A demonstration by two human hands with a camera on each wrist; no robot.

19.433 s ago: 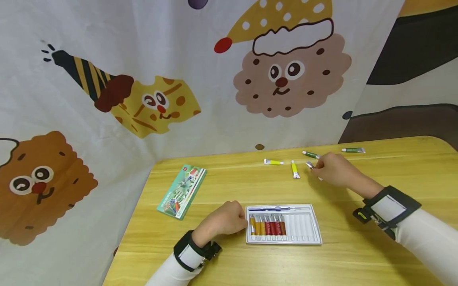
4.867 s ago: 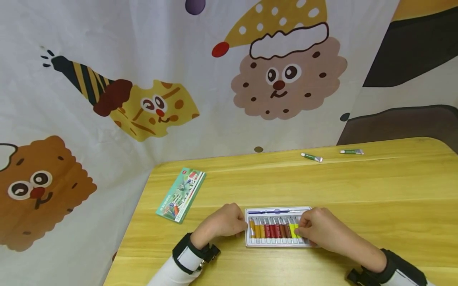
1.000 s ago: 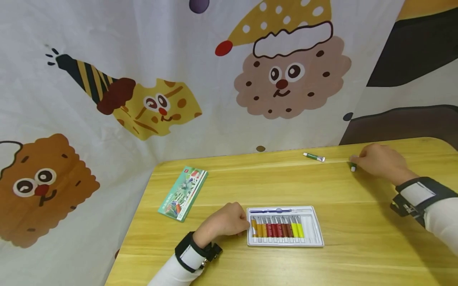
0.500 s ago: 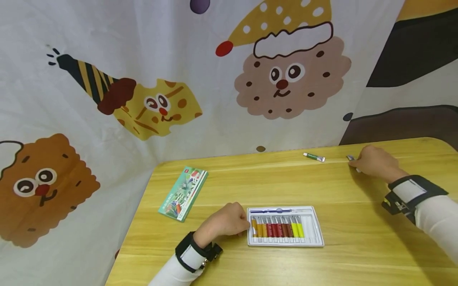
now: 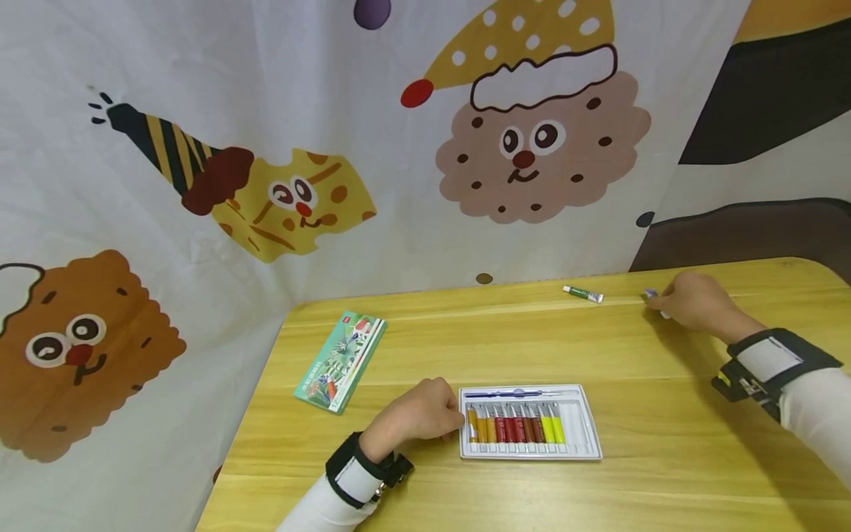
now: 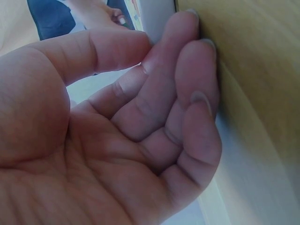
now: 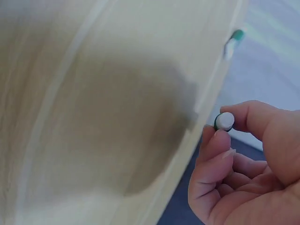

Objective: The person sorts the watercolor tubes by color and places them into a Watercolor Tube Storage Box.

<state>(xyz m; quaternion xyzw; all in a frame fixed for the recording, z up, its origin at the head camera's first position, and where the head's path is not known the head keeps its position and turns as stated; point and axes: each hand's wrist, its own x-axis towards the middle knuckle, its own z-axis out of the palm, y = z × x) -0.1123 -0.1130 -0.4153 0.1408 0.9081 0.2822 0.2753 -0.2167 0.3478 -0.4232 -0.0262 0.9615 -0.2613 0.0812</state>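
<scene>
My right hand (image 5: pixel 698 301) pinches a small green paint tube (image 7: pixel 225 121) between thumb and fingertips over the back right of the table; its white cap faces the right wrist camera. Most of the tube is hidden by the fingers. My left hand (image 5: pixel 425 410) holds the left edge of a white plastic tray (image 5: pixel 532 455), fingers curled, thumb and fingertips (image 6: pixel 187 23) at the rim. Ochre, orange, red, brown and yellow paint tubes (image 5: pixel 515 427) stand side by side in the tray's slots, caps toward me. A blue paintbrush (image 5: pixel 495 394) lies in the groove behind them.
Another green paint tube (image 5: pixel 583 294) lies near the table's back edge, left of my right hand. A green illustrated paint box (image 5: pixel 340 362) lies at the left. Behind the wooden table (image 5: pixel 465 340) hangs a cartoon-printed cloth (image 5: pixel 399 244).
Since the oldest frame, two yellow tubes and a brown one have gone into the tray. Over the last second my right hand has turned the green tube slightly; my left hand has stayed put.
</scene>
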